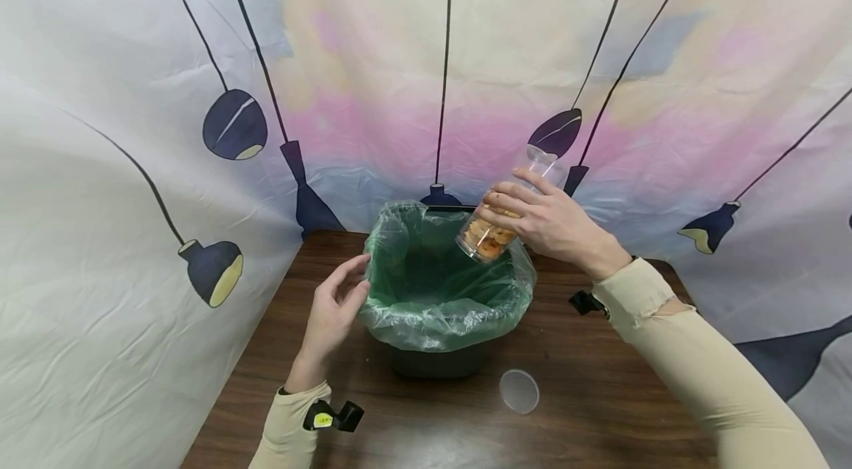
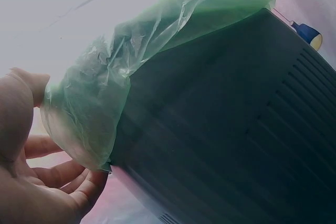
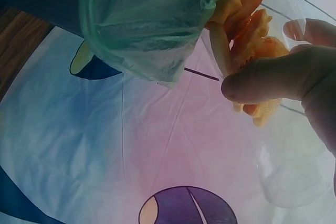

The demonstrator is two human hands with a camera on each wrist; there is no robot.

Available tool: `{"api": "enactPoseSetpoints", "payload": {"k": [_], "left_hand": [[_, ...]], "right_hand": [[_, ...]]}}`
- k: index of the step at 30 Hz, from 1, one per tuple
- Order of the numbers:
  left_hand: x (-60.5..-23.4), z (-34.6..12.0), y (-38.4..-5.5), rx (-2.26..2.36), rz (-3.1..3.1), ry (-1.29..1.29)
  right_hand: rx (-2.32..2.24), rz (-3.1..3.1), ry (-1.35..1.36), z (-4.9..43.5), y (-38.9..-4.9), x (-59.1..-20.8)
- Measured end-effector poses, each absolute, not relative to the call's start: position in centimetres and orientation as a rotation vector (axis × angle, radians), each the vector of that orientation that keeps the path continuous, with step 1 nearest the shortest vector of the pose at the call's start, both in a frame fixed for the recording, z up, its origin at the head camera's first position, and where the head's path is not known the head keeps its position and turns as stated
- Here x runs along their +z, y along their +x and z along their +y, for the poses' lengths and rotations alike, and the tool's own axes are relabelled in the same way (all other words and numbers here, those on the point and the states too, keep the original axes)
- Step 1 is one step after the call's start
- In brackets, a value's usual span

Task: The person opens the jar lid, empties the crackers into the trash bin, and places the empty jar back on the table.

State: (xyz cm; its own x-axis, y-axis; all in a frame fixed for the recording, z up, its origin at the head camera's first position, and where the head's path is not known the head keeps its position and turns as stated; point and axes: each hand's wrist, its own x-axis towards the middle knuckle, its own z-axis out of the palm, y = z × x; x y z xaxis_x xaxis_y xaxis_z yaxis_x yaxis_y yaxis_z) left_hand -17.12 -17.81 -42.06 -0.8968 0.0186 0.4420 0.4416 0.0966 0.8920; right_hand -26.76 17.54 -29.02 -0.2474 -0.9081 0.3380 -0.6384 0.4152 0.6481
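A clear plastic jar is gripped by my right hand, its lower end tilted down over the right side of a bin. Orange-yellow curled pieces lie in the jar's lower part, behind my thumb in the right wrist view. The dark bin is lined with a green plastic bag folded over its rim. At the bin's left rim, my left hand has loosely bent fingers and a thumb touching the folded bag, with a gap between thumb and index finger.
A round translucent lid lies on the brown wooden table, in front of the bin and to its right. Behind the table hangs a pastel cloth printed with dark lamps. A black wrist camera sits on each sleeve.
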Motion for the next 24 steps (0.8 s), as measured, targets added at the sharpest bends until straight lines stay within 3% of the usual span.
{"api": "enactPoseSetpoints", "payload": {"k": [24], "left_hand": [[-42.03, -17.87, -17.11, -1.861, -2.056, -0.459]], "right_hand": [[-0.362, -2.022, 1.317, 18.02, -27.01, -29.18]]}}
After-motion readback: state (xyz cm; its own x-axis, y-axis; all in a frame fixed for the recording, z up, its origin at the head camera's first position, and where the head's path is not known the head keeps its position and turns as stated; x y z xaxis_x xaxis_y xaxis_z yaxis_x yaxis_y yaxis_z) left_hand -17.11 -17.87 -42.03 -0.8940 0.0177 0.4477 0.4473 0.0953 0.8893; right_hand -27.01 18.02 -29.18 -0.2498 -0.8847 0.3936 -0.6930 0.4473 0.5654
